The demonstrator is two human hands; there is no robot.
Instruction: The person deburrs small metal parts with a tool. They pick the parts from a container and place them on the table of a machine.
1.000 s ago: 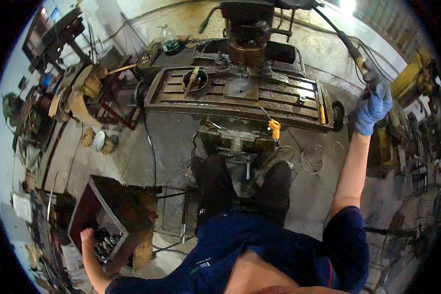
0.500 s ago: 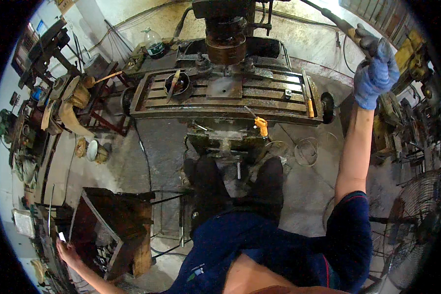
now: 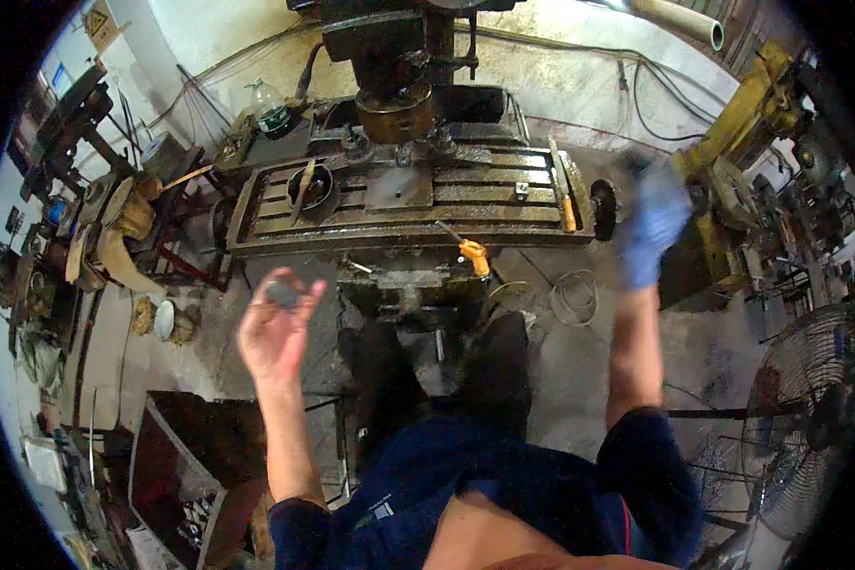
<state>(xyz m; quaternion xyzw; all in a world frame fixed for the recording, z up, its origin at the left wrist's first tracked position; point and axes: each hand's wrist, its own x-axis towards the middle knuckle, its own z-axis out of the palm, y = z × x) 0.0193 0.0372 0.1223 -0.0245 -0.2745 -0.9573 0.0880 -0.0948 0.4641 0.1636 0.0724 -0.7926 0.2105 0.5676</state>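
Note:
My bare left hand (image 3: pixel 277 332) is raised left of the machine's front, its fingers closed on a small dark round metal piece (image 3: pixel 282 294). My right hand (image 3: pixel 655 223), in a blue glove with dark fingertips, is smeared by motion beyond the right end of the slotted machine table (image 3: pixel 351 223); I cannot tell whether it holds anything. Beneath the dark spindle head (image 3: pixel 395 112), a flat square plate (image 3: pixel 399 188) lies on the table. An orange-handled air blow gun (image 3: pixel 473 256) hangs at the table's front edge.
On the table are a dark pot (image 3: pixel 321 190) with a brush, a small metal block (image 3: pixel 522 191) and an orange-handled file (image 3: pixel 568 211). A box of metal parts (image 3: pixel 176 456) stands at lower left, a fan (image 3: pixel 798 408) at right. A pipe (image 3: pixel 684 21) juts in at upper right.
My left hand has come from beside the box at lower left, up and rightward, with the round piece in it. My right hand has left the bar at upper right and moved down.

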